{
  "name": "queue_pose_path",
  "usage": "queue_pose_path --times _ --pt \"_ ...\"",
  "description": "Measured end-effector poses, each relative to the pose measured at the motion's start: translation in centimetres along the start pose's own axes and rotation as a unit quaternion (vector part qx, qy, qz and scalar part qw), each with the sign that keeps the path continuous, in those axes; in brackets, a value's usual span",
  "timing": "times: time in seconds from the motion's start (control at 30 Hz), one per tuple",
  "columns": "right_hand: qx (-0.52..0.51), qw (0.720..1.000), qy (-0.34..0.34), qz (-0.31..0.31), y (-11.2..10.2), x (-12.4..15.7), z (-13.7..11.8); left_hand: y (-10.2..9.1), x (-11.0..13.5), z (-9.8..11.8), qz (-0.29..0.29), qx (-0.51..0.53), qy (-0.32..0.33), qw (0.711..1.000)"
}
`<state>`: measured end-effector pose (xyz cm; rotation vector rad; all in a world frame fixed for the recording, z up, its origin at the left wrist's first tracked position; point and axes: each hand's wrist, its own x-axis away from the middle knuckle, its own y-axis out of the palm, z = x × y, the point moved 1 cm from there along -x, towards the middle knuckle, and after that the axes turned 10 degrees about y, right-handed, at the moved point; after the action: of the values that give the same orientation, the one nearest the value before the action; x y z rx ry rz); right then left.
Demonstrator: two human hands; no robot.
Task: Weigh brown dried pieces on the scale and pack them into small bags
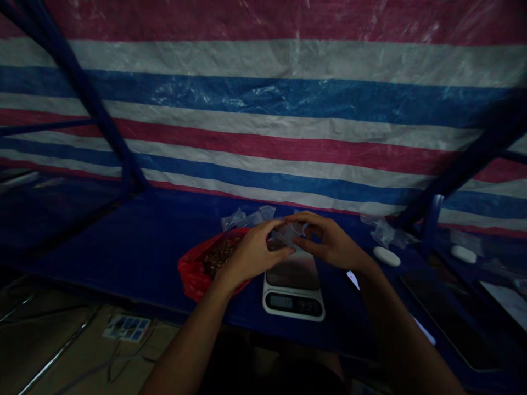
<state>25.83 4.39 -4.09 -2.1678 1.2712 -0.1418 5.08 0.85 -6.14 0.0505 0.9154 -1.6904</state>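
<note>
Both my hands meet over a small white kitchen scale (293, 296) on a blue table (135, 247). My left hand (251, 253) and my right hand (329, 241) pinch a small clear plastic bag (289, 233) between their fingertips, holding it just above the scale's platform. To the left of the scale lies an open red plastic bag (193, 274) with brown pieces (218, 255) inside it, right beside my left wrist.
Several small clear bags (247, 218) lie behind the scale, more clear bags (385, 230) at the right. A white oval object (386, 256) sits right of my hand. A striped tarp (263, 109) hangs behind. Dark blue frame bars (82, 93) cross left and right.
</note>
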Motion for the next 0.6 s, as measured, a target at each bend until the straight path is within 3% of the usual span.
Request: queue_pose_path --times 0.3,0.47,0.53,0.6 --pt "-0.004 0.999 -0.012 0.042 0.2 -0.7 -1.4 -0.7 0.5 -0.4 0.04 0.027 0.022 0.999" --pt "-0.071 0.994 0.005 0.087 -0.4 -0.1 0.3 -2.9 -0.6 -2.1 0.109 0.03 0.014 0.994" --pt "-0.069 0.995 0.025 0.071 -0.4 0.5 1.4 -3.6 -1.3 -2.9 0.117 0.018 0.006 0.993" --pt "-0.031 0.998 0.037 0.031 -0.1 1.1 2.5 -3.6 -1.9 -3.7 0.091 0.006 0.005 0.996"
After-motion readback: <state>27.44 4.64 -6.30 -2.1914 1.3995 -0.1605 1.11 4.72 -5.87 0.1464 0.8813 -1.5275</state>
